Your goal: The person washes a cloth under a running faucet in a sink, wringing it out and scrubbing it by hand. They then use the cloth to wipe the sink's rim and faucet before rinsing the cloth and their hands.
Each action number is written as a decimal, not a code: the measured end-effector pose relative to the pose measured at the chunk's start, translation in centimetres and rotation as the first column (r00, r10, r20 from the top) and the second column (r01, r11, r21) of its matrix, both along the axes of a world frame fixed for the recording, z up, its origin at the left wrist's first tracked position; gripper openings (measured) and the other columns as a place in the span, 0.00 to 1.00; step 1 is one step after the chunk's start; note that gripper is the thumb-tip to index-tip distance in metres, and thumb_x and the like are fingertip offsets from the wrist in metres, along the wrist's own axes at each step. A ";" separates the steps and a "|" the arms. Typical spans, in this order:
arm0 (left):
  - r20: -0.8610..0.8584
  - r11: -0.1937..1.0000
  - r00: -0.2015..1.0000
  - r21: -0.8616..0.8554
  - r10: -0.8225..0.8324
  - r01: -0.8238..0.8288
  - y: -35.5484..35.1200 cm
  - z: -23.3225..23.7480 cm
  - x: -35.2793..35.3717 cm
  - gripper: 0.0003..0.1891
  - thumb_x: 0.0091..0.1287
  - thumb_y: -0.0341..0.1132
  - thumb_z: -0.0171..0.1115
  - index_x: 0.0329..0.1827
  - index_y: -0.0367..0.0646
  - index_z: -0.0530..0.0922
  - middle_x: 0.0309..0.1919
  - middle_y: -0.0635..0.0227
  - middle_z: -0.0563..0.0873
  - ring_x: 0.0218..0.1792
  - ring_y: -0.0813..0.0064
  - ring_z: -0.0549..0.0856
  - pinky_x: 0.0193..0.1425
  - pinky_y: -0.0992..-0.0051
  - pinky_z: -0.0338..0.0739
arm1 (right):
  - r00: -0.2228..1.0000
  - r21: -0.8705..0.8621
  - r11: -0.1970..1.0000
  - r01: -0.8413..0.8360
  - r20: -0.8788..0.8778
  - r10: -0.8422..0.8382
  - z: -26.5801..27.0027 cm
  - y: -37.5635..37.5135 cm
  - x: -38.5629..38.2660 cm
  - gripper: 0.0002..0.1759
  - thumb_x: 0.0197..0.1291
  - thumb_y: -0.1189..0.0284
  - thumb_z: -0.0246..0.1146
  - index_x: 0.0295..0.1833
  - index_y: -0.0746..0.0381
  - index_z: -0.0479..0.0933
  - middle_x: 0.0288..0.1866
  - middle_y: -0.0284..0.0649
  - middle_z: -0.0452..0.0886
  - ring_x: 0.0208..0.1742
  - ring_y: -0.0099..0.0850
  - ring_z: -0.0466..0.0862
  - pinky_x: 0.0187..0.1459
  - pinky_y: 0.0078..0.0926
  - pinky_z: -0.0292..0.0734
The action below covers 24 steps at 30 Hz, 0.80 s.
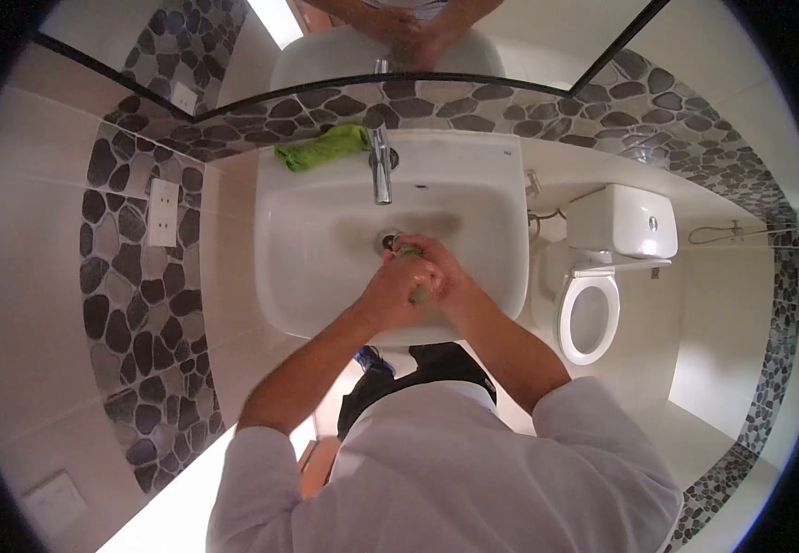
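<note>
Green object [420, 295], probably a soap bar: mostly hidden, clasped between left hand [397, 284] and right hand [448, 271] above white washbasin [290, 267]; likely light, firm, slippery if wet; best held around its middle, palms cupped, pressure gentle

Left hand [396, 284] and right hand [447, 267]: together around a green thing [420, 294]
Sink [293, 267]: white, under both hands
Cloth [321, 148]: green, beside the tap [382, 175]
Toilet [613, 230]: white, right of the sink
</note>
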<state>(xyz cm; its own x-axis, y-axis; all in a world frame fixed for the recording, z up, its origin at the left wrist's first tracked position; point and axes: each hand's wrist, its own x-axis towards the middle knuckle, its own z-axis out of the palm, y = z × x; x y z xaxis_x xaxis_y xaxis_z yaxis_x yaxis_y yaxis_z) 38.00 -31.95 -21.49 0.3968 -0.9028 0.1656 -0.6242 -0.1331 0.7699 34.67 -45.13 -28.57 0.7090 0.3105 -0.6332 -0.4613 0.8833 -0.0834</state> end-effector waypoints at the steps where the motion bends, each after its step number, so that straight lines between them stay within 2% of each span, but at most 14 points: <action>1: -0.036 0.969 0.974 -0.107 0.222 -0.225 0.0 -1.3 -0.7 0.14 0.58 0.36 0.71 0.41 0.41 0.75 0.39 0.63 0.81 0.44 0.58 0.82 0.51 0.63 0.77 | 0.993 -0.026 0.993 0.116 0.029 -0.115 -0.1 0.5 -0.5 0.12 0.68 0.65 0.54 0.42 0.63 0.75 0.37 0.42 0.82 0.38 0.36 0.83 0.44 0.35 0.81; 2: -0.097 0.877 0.899 -0.199 0.427 -0.438 -0.1 -2.1 -1.2 0.14 0.62 0.36 0.69 0.43 0.41 0.74 0.37 0.63 0.81 0.41 0.60 0.83 0.50 0.64 0.78 | 0.972 -0.049 0.971 0.232 0.059 -0.229 -0.2 0.9 -0.7 0.12 0.69 0.66 0.53 0.43 0.63 0.75 0.37 0.43 0.81 0.39 0.36 0.83 0.45 0.35 0.80; 4: -0.473 0.608 0.654 -0.272 0.590 -0.746 -1.3 -3.2 -1.4 0.09 0.67 0.32 0.62 0.45 0.40 0.72 0.35 0.63 0.80 0.36 0.65 0.83 0.48 0.68 0.78 | 0.912 -0.161 0.899 0.407 0.026 -0.408 0.2 1.6 -0.1 0.12 0.70 0.65 0.52 0.44 0.63 0.74 0.39 0.44 0.81 0.40 0.36 0.82 0.46 0.34 0.80; 5: -0.639 0.434 0.483 -0.248 0.599 -0.866 -1.7 -3.4 -1.1 0.07 0.70 0.31 0.59 0.46 0.40 0.71 0.34 0.63 0.80 0.34 0.68 0.83 0.47 0.70 0.78 | 0.872 -0.215 0.849 0.482 0.021 -0.489 0.7 2.1 0.3 0.13 0.70 0.65 0.52 0.44 0.64 0.74 0.40 0.45 0.81 0.41 0.36 0.82 0.46 0.34 0.80; 6: -0.738 0.367 0.354 -0.154 0.575 -0.917 -1.8 -3.4 -0.5 0.07 0.73 0.31 0.55 0.49 0.39 0.69 0.33 0.66 0.79 0.35 0.75 0.82 0.45 0.70 0.78 | 0.845 -0.312 0.795 0.520 0.053 -0.532 1.3 2.5 0.5 0.09 0.68 0.68 0.54 0.41 0.63 0.73 0.37 0.44 0.80 0.38 0.36 0.82 0.44 0.33 0.81; 9: -0.944 0.247 0.035 0.051 0.329 -0.968 -2.1 -5.4 0.2 0.06 0.72 0.29 0.55 0.48 0.40 0.71 0.34 0.65 0.78 0.36 0.73 0.82 0.43 0.70 0.79 | 0.779 -0.573 0.573 0.586 0.204 -0.593 4.8 3.9 0.6 0.06 0.63 0.75 0.60 0.34 0.61 0.71 0.31 0.40 0.79 0.32 0.33 0.82 0.39 0.31 0.81; 11: -0.970 0.350 -0.095 0.171 0.224 -0.921 -1.6 -5.8 0.8 0.05 0.71 0.29 0.54 0.47 0.41 0.73 0.36 0.65 0.79 0.37 0.73 0.82 0.45 0.70 0.80 | 0.765 -0.707 0.385 0.593 0.346 -0.543 4.7 4.7 0.6 0.08 0.61 0.77 0.63 0.31 0.60 0.71 0.29 0.39 0.79 0.31 0.32 0.82 0.37 0.30 0.79; 12: -0.970 0.403 -0.167 0.226 0.176 -0.887 -1.2 -6.0 1.0 0.06 0.70 0.29 0.53 0.47 0.42 0.74 0.37 0.65 0.79 0.38 0.73 0.82 0.46 0.70 0.81 | 0.816 -0.808 0.248 0.535 0.417 -0.401 4.8 5.0 0.1 0.10 0.59 0.77 0.65 0.29 0.60 0.70 0.29 0.39 0.79 0.30 0.31 0.81 0.36 0.29 0.78; 14: -0.954 0.714 -0.300 0.205 -0.007 -0.669 -0.4 -7.5 1.9 0.09 0.67 0.30 0.57 0.48 0.39 0.73 0.34 0.67 0.78 0.37 0.74 0.81 0.45 0.71 0.79 | 0.886 -0.889 -0.083 0.451 0.457 -0.074 6.4 5.1 -0.9 0.14 0.55 0.78 0.69 0.26 0.60 0.69 0.27 0.38 0.79 0.28 0.31 0.81 0.34 0.28 0.76; 15: -0.922 0.835 -0.378 0.142 -0.084 -0.532 -0.2 -8.3 2.4 0.11 0.66 0.30 0.59 0.49 0.38 0.73 0.33 0.68 0.78 0.37 0.75 0.81 0.45 0.72 0.79 | 0.858 -0.842 -0.164 0.513 0.505 0.094 6.5 5.0 -1.3 0.14 0.54 0.78 0.70 0.25 0.60 0.69 0.26 0.38 0.79 0.27 0.32 0.81 0.33 0.28 0.75; 17: -0.987 0.918 -0.155 0.016 -0.049 -0.396 0.0 -7.6 2.8 0.13 0.64 0.33 0.61 0.48 0.39 0.74 0.33 0.69 0.79 0.37 0.76 0.80 0.45 0.73 0.78 | 0.741 -0.704 -0.278 0.654 0.520 0.425 6.5 4.3 -1.9 0.16 0.51 0.78 0.71 0.24 0.60 0.68 0.26 0.37 0.78 0.27 0.33 0.80 0.32 0.28 0.74; 19: -0.989 0.975 -0.128 0.098 0.073 -0.197 -0.3 -6.0 3.4 0.12 0.62 0.36 0.62 0.44 0.40 0.76 0.35 0.69 0.80 0.38 0.78 0.80 0.45 0.74 0.77 | 0.563 -0.506 -0.303 0.807 0.507 0.653 7.1 4.0 -1.7 0.15 0.47 0.79 0.72 0.24 0.58 0.69 0.27 0.37 0.79 0.28 0.34 0.80 0.31 0.28 0.73; 21: -0.909 0.947 -0.264 0.313 0.322 0.077 -2.3 1.1 4.8 0.11 0.60 0.38 0.63 0.38 0.41 0.78 0.37 0.70 0.80 0.39 0.78 0.79 0.45 0.75 0.75 | 0.424 -0.352 -0.286 0.891 0.418 0.803 7.9 3.6 -1.5 0.15 0.42 0.79 0.72 0.25 0.57 0.70 0.29 0.35 0.79 0.30 0.33 0.80 0.31 0.27 0.73; 24: -0.989 0.955 0.139 0.097 0.060 0.280 -4.9 -4.0 6.6 0.08 0.56 0.37 0.65 0.27 0.41 0.80 0.31 0.71 0.81 0.33 0.76 0.79 0.38 0.74 0.75 | 0.318 -0.243 -0.259 0.935 0.250 0.914 8.6 2.7 -1.5 0.14 0.37 0.77 0.71 0.25 0.55 0.71 0.32 0.32 0.80 0.32 0.31 0.81 0.31 0.28 0.73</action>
